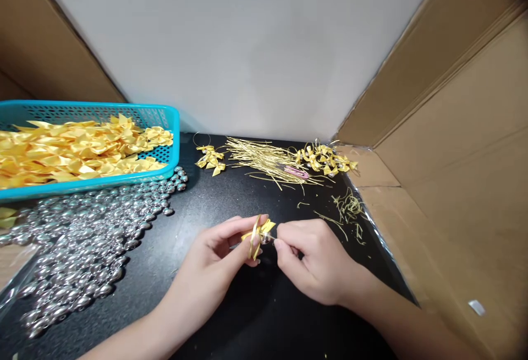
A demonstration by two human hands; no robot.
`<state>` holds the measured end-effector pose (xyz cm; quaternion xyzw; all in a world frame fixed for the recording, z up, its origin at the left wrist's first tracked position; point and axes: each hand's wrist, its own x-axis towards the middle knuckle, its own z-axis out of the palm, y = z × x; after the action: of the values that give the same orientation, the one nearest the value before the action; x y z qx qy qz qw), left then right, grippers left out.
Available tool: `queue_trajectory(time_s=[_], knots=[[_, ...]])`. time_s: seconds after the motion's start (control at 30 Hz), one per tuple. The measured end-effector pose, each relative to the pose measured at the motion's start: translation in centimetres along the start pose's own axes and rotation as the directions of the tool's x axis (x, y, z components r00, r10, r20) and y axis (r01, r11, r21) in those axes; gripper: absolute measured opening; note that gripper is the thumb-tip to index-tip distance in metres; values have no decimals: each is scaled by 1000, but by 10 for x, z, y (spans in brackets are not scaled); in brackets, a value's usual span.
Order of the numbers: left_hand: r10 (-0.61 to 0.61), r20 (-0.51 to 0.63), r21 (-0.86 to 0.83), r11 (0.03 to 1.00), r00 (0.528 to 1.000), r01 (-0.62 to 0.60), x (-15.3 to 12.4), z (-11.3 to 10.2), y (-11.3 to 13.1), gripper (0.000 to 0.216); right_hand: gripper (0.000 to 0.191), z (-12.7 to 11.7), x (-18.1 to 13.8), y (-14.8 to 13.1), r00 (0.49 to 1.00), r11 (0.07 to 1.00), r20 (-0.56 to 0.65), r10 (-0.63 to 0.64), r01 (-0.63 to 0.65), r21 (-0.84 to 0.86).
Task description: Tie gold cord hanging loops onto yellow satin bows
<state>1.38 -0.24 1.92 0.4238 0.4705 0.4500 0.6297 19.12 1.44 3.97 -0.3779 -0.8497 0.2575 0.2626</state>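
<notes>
Near the middle of the black table, my left hand (225, 250) pinches a yellow ribbon bow (268, 227) between thumb and fingers. A ring-shaped gold loop stands around the bow, close to the thumb. On the bow's right side sits a small silver bead (266, 237). My right hand (315, 258) is closed just to the right, its thumb and forefinger pinching the end of a thin gold tie (271, 236) that runs to the bead. The rest of that tie is hidden by fingers and ribbon.
A blue basket (176, 142) of yellow bows stands at the left, above many silver beads (94, 233). Gold ties (259, 156) lie at the back with pink-handled snips (297, 172). Finished-looking beaded bows (325, 159) and tie scraps (350, 206) are at right. Cardboard walls (462, 101) flank the table.
</notes>
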Motion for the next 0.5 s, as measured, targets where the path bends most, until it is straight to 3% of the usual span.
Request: queue_trajectory(time_s=[0.5], knots=[[3,-17,44,999,1000,-2,-4,0,2,23,27,0,0,-1,999,998,-16,-43,44,53]])
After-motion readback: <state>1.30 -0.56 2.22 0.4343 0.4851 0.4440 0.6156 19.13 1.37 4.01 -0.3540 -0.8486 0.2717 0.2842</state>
